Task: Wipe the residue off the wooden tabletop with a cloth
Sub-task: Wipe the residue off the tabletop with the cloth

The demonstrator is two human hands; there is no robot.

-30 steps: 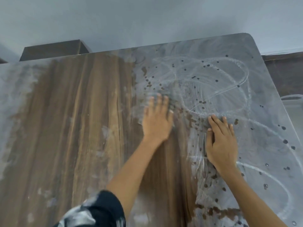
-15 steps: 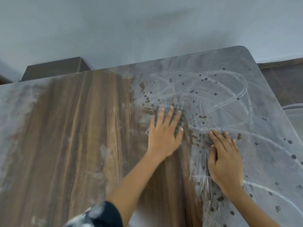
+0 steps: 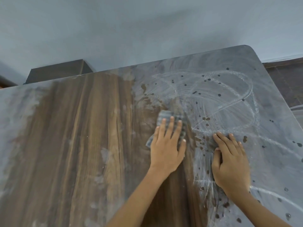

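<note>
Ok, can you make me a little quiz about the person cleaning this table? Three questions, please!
1. True or false: the cloth lies under the left hand.
2. Which part of the wooden tabletop carries the thick grey residue?
A. the right part
B. the middle strip
C. none of it
3. Fill in: the right hand rests flat on the ____ and holds nothing.

Key
1. True: its fingers are spread flat on the cloth, pressing it to the wood.
2. A: the middle shows brown wood grain, while the right side is grey with swirl marks and dark spots.
3. Tabletop.
</note>
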